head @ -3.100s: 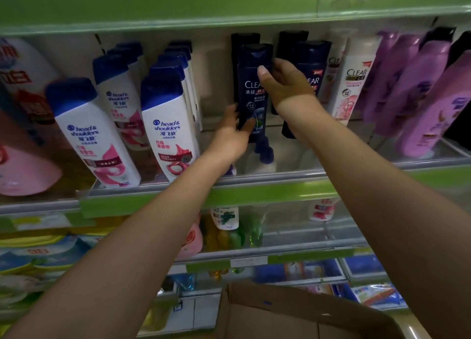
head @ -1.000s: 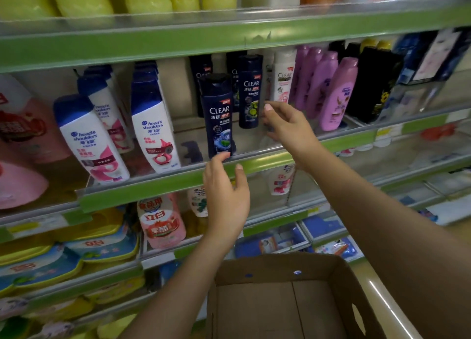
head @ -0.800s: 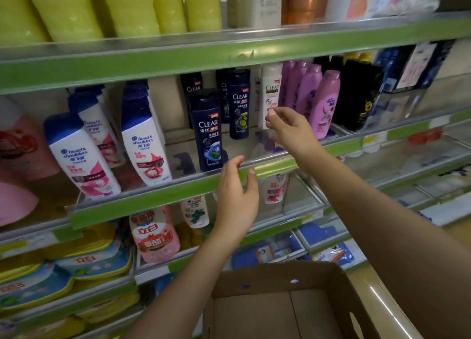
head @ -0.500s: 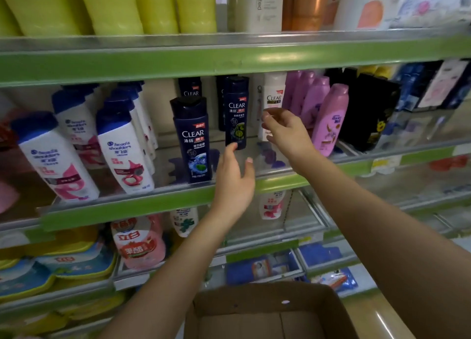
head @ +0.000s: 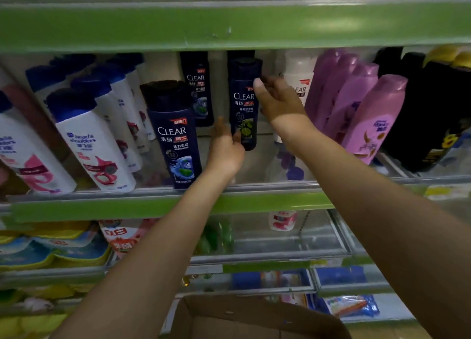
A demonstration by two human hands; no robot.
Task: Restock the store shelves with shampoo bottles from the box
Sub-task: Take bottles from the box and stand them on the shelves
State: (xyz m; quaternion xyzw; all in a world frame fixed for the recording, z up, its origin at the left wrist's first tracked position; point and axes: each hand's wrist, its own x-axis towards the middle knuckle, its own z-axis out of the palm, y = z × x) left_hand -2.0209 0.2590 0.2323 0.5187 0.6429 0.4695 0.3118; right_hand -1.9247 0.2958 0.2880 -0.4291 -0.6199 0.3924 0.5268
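A dark navy CLEAR shampoo bottle with a green label [head: 244,101] stands deep on the middle shelf [head: 254,203]. My left hand [head: 225,149] grips its lower end, thumb across the front. My right hand [head: 279,103] holds its upper right side, thumb against the edge and fingers behind it. Another navy CLEAR bottle with a blue label [head: 175,135] stands at the shelf's front, just left of my left hand. A third navy bottle [head: 197,89] is at the back. The open cardboard box [head: 254,318] sits below my arms; what is inside it is out of view.
White and blue Head & Shoulders bottles [head: 94,147] fill the shelf's left side. A white CLEAR bottle [head: 298,81], purple bottles [head: 367,109] and black bottles [head: 430,114] stand to the right. The upper shelf's green edge [head: 229,25] hangs close overhead. Refill pouches [head: 51,249] lie below.
Both hands have risen from near the shelf's front edge and reached in to the green-label CLEAR bottle, which they now hold. The view has moved closer to the shelf.
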